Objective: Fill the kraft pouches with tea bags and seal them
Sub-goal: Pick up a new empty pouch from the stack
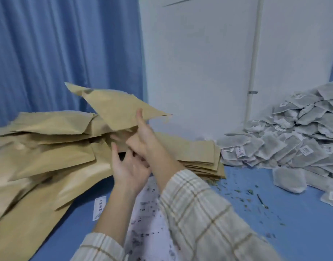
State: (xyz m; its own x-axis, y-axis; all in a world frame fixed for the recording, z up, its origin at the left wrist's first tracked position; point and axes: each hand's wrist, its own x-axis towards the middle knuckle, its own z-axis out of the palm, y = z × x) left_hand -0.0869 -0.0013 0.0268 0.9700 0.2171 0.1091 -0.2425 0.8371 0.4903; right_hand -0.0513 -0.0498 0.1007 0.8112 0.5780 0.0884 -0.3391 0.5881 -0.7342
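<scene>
Apparently to add it to the filled heap [48,147], the right hand [143,136] pinches a kraft pouch [114,108] aloft, while the left hand [128,166] hovers with fingers spread, holding nothing.

Pretty soft, even, cool-bluish light, no hard shadows or glare anywhere. Whole frame's kinda mushy, and left of the grip the kraft pouches [39,157] smear with motion blur. Wide-angle bends the edges.

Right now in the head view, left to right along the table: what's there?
Heap of filled kraft pouches → the hands, left hand → stack of flat kraft pouches → loose tea crumbs → pile of tea bags.
</scene>
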